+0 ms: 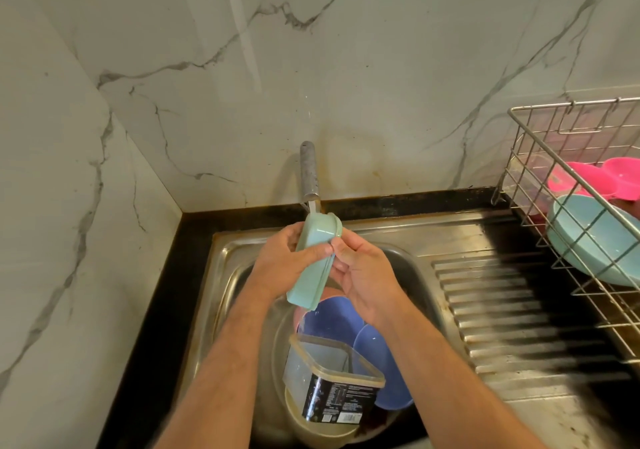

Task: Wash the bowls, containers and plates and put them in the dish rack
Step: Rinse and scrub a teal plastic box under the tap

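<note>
Light, stiff, wet-slick green container [317, 258] at frame centre: clamped at long edges by left hand [284, 265] and right hand [363, 275].

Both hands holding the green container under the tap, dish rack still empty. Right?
Not quite. The head view shows both hands, left and right, holding the green container under the tap, but the dish rack already holds a blue bowl and pink dishes.

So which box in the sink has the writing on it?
Look in the steel sink, below the two hands. Among the purple plates stands a clear plastic container. Only it has a black label with small white print.
</note>
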